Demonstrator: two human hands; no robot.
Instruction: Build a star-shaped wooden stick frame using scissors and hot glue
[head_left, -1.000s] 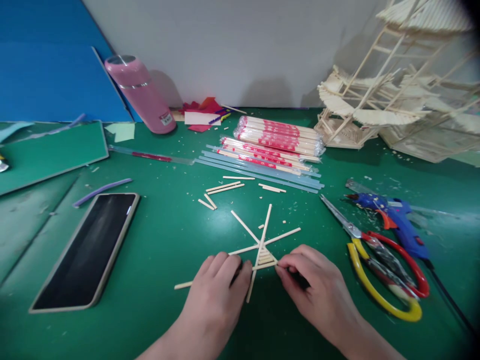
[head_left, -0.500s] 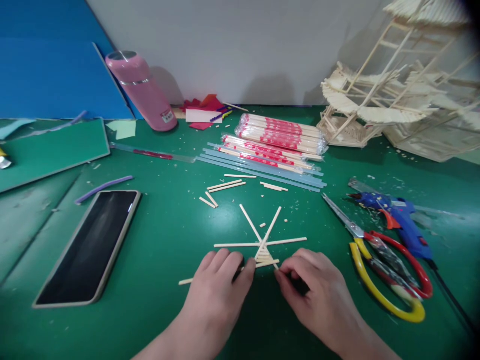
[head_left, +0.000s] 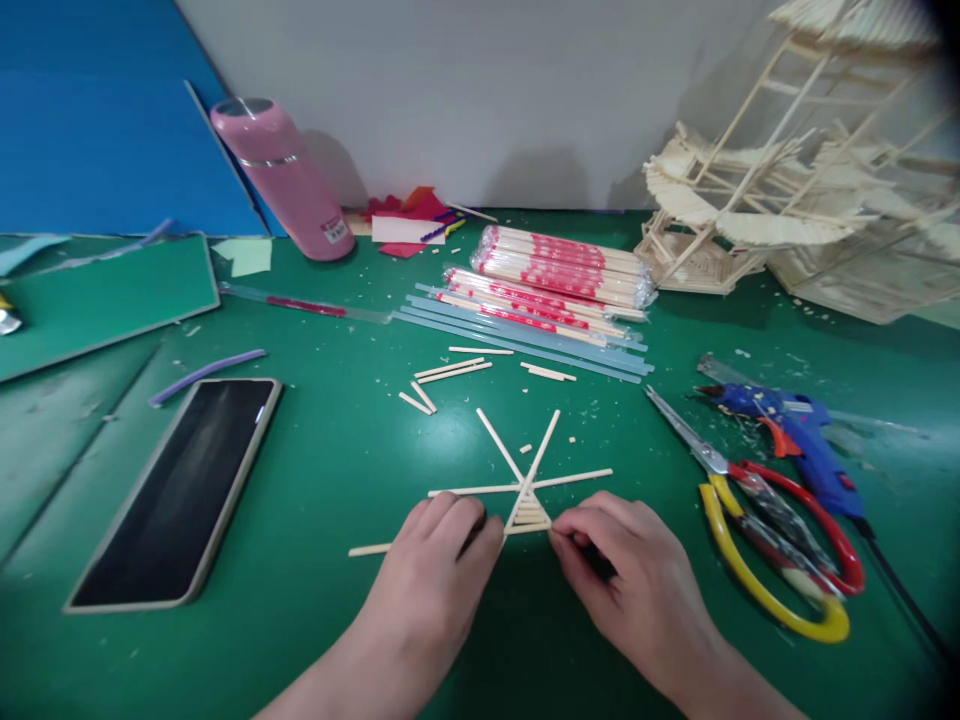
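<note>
A star-shaped frame of crossed thin wooden sticks (head_left: 564, 481) lies on the green table, with short rungs (head_left: 529, 512) filling its near wedge. My left hand (head_left: 439, 550) is closed on a long wooden stick (head_left: 369, 550), whose left end juts out past the knuckles. That stick's other end lies across the near side of the wedge, just beyond the rungs. At the wedge's right corner, my right hand (head_left: 619, 550) pinches the stick ends with thumb and forefinger. My fingers partly hide both near corners of the frame.
Cut stick pieces (head_left: 454, 372) lie beyond the frame, before blue glue sticks (head_left: 525, 335) and wrapped stick bundles (head_left: 562, 265). Scissors (head_left: 780, 530) and a blue glue gun (head_left: 802, 430) are on the right. A phone (head_left: 176, 495), pink bottle (head_left: 289, 180) and stick-built model (head_left: 750, 200) also stand around.
The long stick in my left hand has turned slightly and its right end has drawn back to the wedge's right corner. My right fingers have shifted slightly left and away from me.
</note>
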